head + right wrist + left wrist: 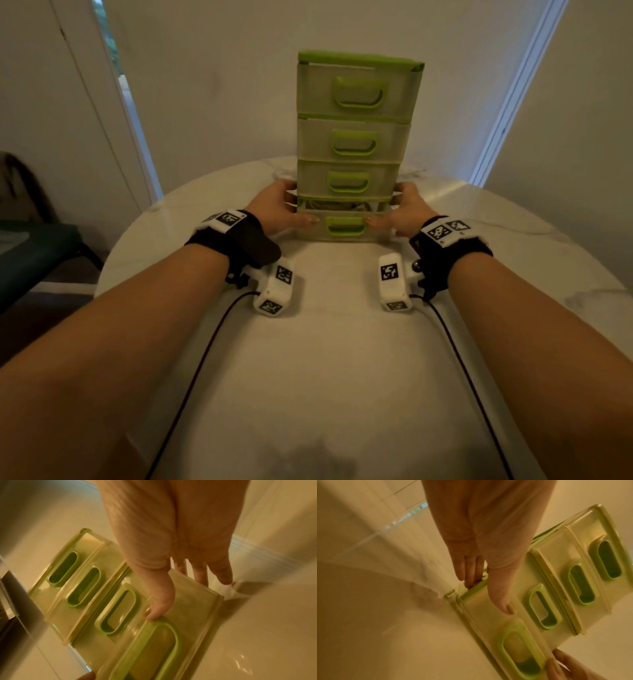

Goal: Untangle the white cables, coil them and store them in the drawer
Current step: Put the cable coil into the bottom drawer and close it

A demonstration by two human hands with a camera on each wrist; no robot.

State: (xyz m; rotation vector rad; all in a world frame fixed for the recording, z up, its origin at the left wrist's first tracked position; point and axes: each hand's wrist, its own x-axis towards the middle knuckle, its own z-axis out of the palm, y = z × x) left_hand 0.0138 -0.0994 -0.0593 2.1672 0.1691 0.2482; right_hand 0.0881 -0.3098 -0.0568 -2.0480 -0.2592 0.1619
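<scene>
I am holding the bottom drawer (342,228) of the small green-and-clear drawer unit (356,102) with both hands. My left hand (275,209) is on the unit's left side: its thumb (502,601) is pressing flat on the drawer front, left of the green handle (346,226), while its fingers (471,572) are reaching along the side of the unit. My right hand (409,212) is mirroring it on the right side, thumb (157,601) lying on the drawer front just beside the handle, fingers (221,572) stretching past the right edge. Neither hand is wrapped around anything; both are pressing with straight fingers. The drawer is standing slightly out from the frame, and through the gap at its top I am seeing the white cables (339,205) lying inside it. The unit is sitting toward the far edge of the round white table (329,359), roughly centred. The three drawers above are sitting flush.
</scene>
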